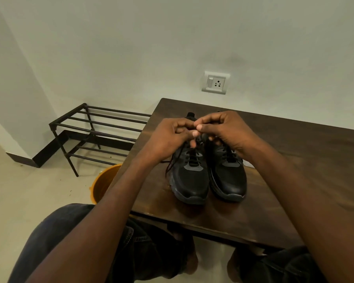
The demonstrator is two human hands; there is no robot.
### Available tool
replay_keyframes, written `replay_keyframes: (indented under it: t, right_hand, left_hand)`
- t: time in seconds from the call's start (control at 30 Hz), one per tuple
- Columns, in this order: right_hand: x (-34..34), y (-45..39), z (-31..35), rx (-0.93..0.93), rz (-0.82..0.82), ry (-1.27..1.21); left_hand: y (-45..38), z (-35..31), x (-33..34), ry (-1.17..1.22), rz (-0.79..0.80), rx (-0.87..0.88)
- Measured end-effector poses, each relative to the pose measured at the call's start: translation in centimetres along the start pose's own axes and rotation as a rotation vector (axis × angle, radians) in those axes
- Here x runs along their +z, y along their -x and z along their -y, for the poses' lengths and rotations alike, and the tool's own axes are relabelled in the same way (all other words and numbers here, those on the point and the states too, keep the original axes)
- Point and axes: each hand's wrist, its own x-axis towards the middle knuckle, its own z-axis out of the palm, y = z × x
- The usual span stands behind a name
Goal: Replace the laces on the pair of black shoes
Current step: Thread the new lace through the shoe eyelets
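Starting far left: black metal shoe rack (pixel 94 131) against wall, on floor. Orange bucket (pixel 103 183) just beside table's left edge, partly hidden by left forearm. Dark wooden table (pixel 307 160) against wall, near edge over the lap. Dark trousers (pixel 135 246) below near edge.

Left hand (pixel 168 137) raised over left shoe's collar, fingers curled, thumb and fingertips pinching a thin black lace (pixel 173 160) at the top. Lace trailing down from the pinch along left shoe's outer side, loose end toward table's left edge. Left shoe (pixel 189 180) flat on table, toe toward near edge, eyelets partly laced. Right shoe (pixel 229 178) just beside it, sides touching or nearly so, toe toward near edge too, laced across the tongue. Pair sitting nearer table's left edge than right, roughly midway between near edge and wall edge.

Right hand (pixel 227 129) meeting left hand above the shoes, fingers curled, thumb and forefinger pinched at same lace end; fingertips of both hands touching. Exact lace segment inside right pinch too small to tell.

White switch-and-socket plate (pixel 215 82) on wall above table's far edge.
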Motion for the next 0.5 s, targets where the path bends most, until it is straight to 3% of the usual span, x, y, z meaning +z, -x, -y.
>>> replay_keyframes:
  t: [0.17,0.3,0.43,0.5]
  right_hand:
    - [-0.7,0.1,-1.2,0.073,-0.179,0.030]
    - [0.3,0.1,-1.1,0.053,-0.053,0.122]
    - [1.2,-0.4,-1.2,0.002,-0.143,0.068]
    - [1.4,-0.6,-1.8,-0.009,-0.178,0.061]
  left_hand:
    - [-0.2,2.2,-0.5,-0.448,-0.034,-0.117]
    - [-0.4,1.8,0.3,-0.225,-0.073,-0.062]
    - [-1.2,1.6,1.4,0.018,-0.154,-0.136]
    - [-1.3,1.6,1.6,0.031,-0.184,-0.181]
